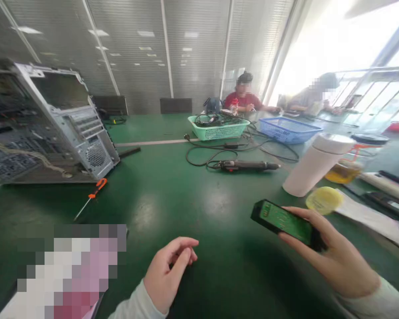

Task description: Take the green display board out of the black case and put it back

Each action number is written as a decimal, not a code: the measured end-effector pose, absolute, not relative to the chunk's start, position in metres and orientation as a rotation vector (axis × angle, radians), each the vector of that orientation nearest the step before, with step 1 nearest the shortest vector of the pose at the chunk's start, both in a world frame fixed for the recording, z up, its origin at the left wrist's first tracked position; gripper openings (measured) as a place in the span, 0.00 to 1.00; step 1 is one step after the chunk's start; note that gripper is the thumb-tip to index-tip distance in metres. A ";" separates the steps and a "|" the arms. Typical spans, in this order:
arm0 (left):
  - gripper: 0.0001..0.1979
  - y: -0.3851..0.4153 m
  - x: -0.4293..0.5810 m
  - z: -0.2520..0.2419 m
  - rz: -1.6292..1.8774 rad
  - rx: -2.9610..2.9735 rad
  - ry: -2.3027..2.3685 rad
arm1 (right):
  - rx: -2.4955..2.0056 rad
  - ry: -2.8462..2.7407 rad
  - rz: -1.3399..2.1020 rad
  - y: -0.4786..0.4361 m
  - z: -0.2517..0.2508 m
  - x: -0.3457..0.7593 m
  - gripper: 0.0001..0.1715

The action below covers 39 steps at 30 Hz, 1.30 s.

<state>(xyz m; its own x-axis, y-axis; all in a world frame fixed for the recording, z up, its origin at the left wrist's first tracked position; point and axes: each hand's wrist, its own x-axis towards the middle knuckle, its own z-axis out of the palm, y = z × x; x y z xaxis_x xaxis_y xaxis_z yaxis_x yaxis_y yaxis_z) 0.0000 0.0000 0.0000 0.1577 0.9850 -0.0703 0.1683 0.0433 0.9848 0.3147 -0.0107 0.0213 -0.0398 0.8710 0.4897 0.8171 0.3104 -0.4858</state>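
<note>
While I watch from afar, the right hand (332,254) grips a black-edged green circuit board (284,223) between thumb and fingers, over the green table mat (146,208). The left hand (168,274) sits loosely curled, holding nothing. Further off: an orange-handled screwdriver (92,194) beside an open computer case (49,124); a white flask (315,166) near the board.

A black smartphone (282,223) is being held in the right hand (332,261)

Its lit screen is being turned upward, showing a green image too blurred to read. The phone is being tilted, with its dark far end pointing left, while its near end is being cradled in the hand, just above the green tabletop (219,212).
</note>
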 end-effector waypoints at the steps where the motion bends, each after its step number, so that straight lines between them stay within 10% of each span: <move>1: 0.15 0.000 0.000 0.000 0.954 1.363 1.230 | -1.454 -1.868 0.127 -0.007 0.024 0.305 0.19; 20: 0.26 -0.001 -0.007 -0.010 0.892 1.446 1.254 | -1.183 -1.992 0.608 0.001 0.002 0.218 0.32; 39: 0.14 -0.007 -0.001 0.000 1.018 1.532 1.252 | -1.178 -1.546 1.161 -0.005 0.009 0.213 0.10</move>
<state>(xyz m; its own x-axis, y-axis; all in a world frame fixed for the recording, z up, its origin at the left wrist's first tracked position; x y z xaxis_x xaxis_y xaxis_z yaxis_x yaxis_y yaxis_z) -0.0010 -0.0074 0.0000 0.1541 0.9862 0.0603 0.2599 -0.0994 0.9605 0.2127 -0.0046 0.0093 -0.1956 0.9768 0.0877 0.1878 0.1251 -0.9742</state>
